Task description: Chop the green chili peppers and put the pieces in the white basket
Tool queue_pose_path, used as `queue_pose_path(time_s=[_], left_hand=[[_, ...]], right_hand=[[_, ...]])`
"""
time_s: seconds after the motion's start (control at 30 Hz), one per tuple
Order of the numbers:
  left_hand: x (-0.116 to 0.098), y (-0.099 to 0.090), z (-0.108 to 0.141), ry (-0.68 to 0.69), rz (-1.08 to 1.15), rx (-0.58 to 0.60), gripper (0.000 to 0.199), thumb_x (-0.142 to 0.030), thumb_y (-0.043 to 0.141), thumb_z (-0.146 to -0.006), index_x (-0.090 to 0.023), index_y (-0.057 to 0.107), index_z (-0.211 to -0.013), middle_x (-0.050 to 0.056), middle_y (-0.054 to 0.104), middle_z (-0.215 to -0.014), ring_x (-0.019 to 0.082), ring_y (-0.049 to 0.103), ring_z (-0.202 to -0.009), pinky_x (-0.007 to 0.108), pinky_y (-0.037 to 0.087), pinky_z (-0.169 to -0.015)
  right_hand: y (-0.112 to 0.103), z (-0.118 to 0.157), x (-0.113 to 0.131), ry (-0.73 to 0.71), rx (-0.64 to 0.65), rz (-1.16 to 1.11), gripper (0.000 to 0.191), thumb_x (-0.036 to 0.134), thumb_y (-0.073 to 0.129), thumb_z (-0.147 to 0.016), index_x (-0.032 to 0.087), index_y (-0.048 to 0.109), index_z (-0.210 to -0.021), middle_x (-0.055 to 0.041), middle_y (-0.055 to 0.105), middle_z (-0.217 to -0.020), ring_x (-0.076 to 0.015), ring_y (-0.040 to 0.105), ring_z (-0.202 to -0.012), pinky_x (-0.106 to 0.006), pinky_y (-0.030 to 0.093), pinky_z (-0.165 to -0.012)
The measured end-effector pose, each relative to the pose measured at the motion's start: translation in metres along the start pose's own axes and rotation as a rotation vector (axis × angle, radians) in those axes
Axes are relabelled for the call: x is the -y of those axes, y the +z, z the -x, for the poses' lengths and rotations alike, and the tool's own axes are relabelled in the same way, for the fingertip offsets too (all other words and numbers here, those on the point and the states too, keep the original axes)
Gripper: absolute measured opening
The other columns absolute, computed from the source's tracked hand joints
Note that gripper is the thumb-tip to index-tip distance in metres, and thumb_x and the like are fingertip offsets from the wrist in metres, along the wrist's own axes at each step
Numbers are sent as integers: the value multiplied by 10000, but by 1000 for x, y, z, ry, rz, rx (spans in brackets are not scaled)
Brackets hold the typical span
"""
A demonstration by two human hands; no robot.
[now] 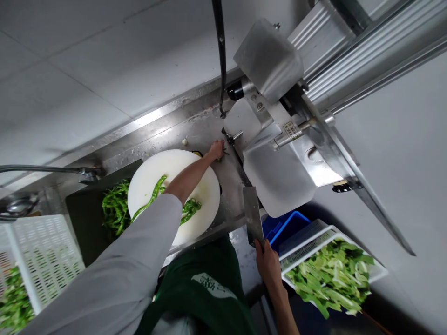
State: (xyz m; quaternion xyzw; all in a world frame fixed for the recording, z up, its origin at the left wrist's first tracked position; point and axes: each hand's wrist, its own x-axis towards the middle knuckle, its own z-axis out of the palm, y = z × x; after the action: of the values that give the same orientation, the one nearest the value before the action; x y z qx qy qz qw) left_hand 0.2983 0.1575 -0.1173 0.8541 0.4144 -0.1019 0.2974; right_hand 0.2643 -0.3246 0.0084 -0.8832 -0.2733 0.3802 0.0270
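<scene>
Right hand [267, 256] wrapped around cleaver [253, 215], blade toward 11 o'clock, left hand [217, 150] bunched at steel counter [230, 197], whether pinching anything I cannot tell, green peppers [190, 208] toward its 7 o'clock on round white board [206, 195].

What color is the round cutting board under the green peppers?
The cutting board is plain white, seen in the head view.
</scene>
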Motion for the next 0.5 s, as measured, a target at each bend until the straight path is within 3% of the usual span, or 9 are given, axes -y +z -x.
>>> queue_pose_path(time_s=[0.13, 0.23, 0.3, 0.4, 0.5], left_hand=[[21, -54, 11, 57, 73, -71, 236, -113, 740, -757, -150, 602, -945, 26, 622, -868, 138, 561, -788, 275, 431, -721], [45, -82, 57, 117, 130, -75, 238, -147, 749, -736, -176, 584, -905, -13, 607, -838, 119, 552, -729, 256, 431, -677], [56, -82, 103, 125, 133, -38, 235, -137, 745, -715, -185, 581, -876, -5, 616, -821, 140, 570, -714, 271, 450, -659], [58, -58, 162, 58, 35, -65, 277, -104, 739, -688, -200, 594, -903, 56, 644, -965, 206, 622, -802, 342, 506, -744], [48, -35, 184, -22, -42, -104, 333, -142, 733, -742, -222, 606, -1039, 96, 634, -1103, 251, 658, -890, 380, 523, -829]], right_hand=[[0, 1, -6, -12, -1, -22, 411, 365, 405, -1034, 75, 665, -1167, -160, 757, -843, -272, 719, -759, -307, 422, -650], [3, 1, -10, -33, -19, -42, 386, 370, 431, -1023, 88, 670, -1133, -141, 738, -771, -270, 713, -720, -301, 415, -627], [5, -1, -13, -66, -27, -65, 365, 368, 438, -1022, 97, 669, -1105, -133, 731, -756, -265, 712, -713, -296, 411, -622], [7, -7, -13, -129, -41, -89, 339, 362, 437, -1030, 113, 660, -1081, -131, 733, -783, -257, 718, -736, -287, 407, -630], [2, -15, -8, -148, -26, -69, 312, 358, 442, -1035, 131, 654, -1068, -123, 735, -789, -253, 718, -748, -282, 396, -636]])
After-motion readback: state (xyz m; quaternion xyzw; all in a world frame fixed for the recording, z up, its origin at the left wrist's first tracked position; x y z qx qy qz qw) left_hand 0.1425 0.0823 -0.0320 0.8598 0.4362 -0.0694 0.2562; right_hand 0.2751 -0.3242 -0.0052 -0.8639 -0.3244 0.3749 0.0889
